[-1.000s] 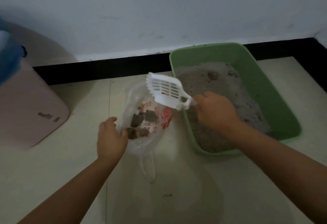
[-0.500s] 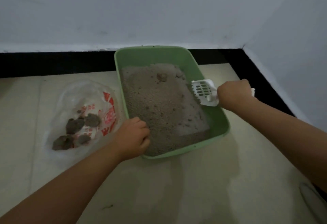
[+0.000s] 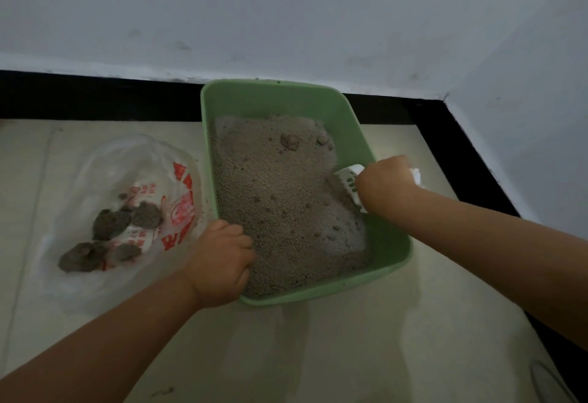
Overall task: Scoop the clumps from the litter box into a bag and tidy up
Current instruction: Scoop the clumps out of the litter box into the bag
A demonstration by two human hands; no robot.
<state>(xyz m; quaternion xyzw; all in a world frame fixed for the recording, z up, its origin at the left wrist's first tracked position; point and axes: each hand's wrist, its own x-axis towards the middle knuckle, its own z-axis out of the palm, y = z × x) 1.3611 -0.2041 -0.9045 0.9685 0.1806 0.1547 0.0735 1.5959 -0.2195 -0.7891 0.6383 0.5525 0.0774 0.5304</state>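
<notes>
Litter box point(image 3: 386, 245): near rim gripped by left hand point(image 3: 222, 264), judged for steadying. Scoop point(image 3: 348, 179): clasped in right hand point(image 3: 386, 184), dug into litter point(image 3: 280, 199). Bag point(image 3: 127, 199): laid beside.

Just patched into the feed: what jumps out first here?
The green litter box in the corner dominates, with the left hand gripping its near-left rim and the right hand digging a white scoop into the litter at the right wall. Left of it, a clear red-printed bag lies on the floor holding dark clumps; two lumps sit at the box's far end.
</notes>
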